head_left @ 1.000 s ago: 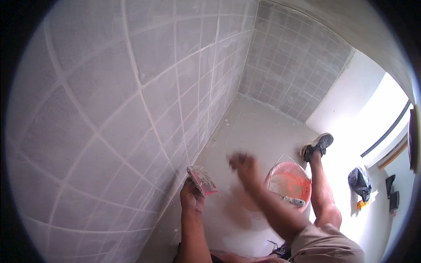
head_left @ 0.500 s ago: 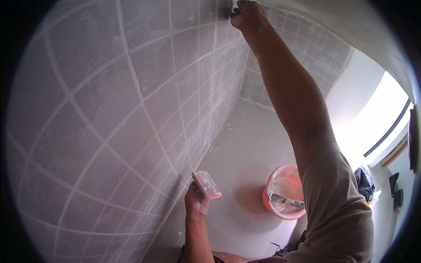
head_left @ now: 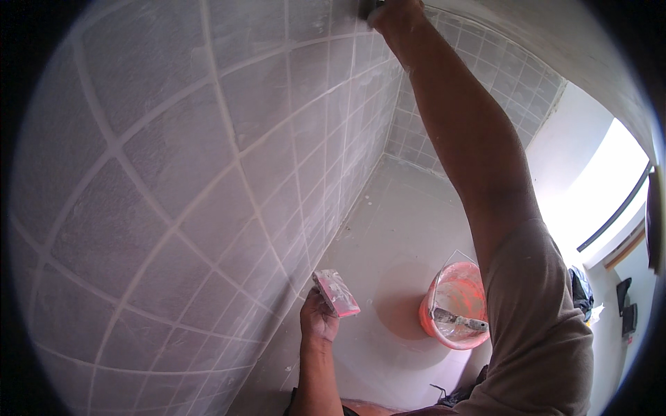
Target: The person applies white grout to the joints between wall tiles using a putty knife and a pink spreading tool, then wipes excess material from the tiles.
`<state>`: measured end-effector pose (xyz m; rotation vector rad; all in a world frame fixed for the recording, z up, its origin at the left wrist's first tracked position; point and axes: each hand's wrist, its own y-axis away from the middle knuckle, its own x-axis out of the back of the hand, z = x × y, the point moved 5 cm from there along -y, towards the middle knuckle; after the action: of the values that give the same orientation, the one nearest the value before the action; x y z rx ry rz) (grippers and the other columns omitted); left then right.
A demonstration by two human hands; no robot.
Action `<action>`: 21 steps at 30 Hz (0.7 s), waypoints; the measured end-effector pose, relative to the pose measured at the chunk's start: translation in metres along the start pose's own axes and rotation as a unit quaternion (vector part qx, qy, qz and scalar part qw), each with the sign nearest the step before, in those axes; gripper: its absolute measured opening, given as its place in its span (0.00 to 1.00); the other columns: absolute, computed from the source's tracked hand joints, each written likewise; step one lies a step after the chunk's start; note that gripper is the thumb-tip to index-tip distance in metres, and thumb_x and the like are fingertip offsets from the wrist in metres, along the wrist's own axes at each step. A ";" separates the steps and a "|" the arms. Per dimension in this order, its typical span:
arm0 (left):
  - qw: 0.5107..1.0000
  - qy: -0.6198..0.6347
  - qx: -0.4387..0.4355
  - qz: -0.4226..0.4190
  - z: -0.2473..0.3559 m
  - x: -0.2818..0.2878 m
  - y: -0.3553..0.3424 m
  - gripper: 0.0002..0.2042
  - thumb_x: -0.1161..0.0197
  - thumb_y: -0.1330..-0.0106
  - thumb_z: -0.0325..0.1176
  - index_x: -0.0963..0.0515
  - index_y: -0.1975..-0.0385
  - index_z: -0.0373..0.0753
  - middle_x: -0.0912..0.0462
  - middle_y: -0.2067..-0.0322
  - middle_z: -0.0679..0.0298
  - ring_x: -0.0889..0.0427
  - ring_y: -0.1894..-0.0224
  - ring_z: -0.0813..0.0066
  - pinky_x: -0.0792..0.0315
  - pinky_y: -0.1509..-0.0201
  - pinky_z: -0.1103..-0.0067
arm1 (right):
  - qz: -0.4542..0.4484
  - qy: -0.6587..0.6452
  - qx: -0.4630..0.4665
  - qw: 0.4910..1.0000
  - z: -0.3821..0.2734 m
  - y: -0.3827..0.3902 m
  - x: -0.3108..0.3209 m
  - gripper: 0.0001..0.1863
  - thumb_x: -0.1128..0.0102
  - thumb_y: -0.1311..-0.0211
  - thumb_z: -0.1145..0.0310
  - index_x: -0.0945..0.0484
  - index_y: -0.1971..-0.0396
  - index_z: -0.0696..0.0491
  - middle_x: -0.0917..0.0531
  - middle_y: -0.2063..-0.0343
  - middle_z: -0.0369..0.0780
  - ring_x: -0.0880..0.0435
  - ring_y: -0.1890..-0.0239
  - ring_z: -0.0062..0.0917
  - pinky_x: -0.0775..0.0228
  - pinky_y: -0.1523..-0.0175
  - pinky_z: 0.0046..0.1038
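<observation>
in the head view, the left hand is held up above the floor, near the floor's left edge, where it meets the gray tiled wall. its fingers are wrapped around a pink block, gripping the end nearest the wall; they are partly hidden by the block, whose upper face is smeared with whitish paste.

the right arm stretches far forward from a beige sleeve, and the right hand is beside the upper part of the same wall, cut by the top of the view. i cannot tell how its fingers stand or whether they hold anything.

an orange-pink bucket stands on the floor to the right of the block, well apart from it and from the floor's far left corner. the sleeve hides its right side. a scraper smeared with paste lies across the bucket's mouth, handle to the right; whether it rests on the rim is unclear. beyond the sleeve, near the right rim of the view, is a black bag, partly covered.
</observation>
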<state>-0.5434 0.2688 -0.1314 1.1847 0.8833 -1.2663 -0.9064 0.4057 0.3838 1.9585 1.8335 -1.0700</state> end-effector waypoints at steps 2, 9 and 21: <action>1.000 -0.003 -0.005 -0.008 0.001 0.000 0.000 0.14 0.41 0.38 0.26 0.24 0.52 0.34 0.18 0.54 0.56 0.17 0.50 0.63 0.23 0.43 0.67 | 0.000 -0.171 -0.063 0.983 0.003 0.001 -0.008 0.13 0.48 0.28 0.57 0.19 0.72 0.41 0.23 0.81 0.29 0.23 0.79 0.25 0.28 0.77 0.32; 1.000 0.012 0.009 0.012 0.000 -0.006 0.002 0.15 0.40 0.39 0.25 0.24 0.52 0.34 0.18 0.54 0.56 0.17 0.50 0.64 0.23 0.43 0.67 | 0.080 -0.016 0.001 0.997 0.012 -0.008 0.023 0.09 0.45 0.30 0.58 0.19 0.67 0.43 0.24 0.77 0.31 0.27 0.75 0.19 0.28 0.69 0.30; 0.999 0.004 -0.012 0.037 0.008 -0.003 0.006 0.15 0.41 0.39 0.26 0.25 0.52 0.33 0.17 0.56 0.56 0.16 0.53 0.64 0.21 0.46 0.67 | -0.025 -0.055 0.103 0.993 0.020 0.037 -0.001 0.09 0.35 0.38 0.62 0.17 0.63 0.49 0.18 0.61 0.36 0.20 0.58 0.27 0.25 0.53 0.31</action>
<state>-0.5394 0.2610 -0.1255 1.1945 0.8506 -1.1882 -0.8781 0.3860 0.3592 1.9262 1.7857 -1.4034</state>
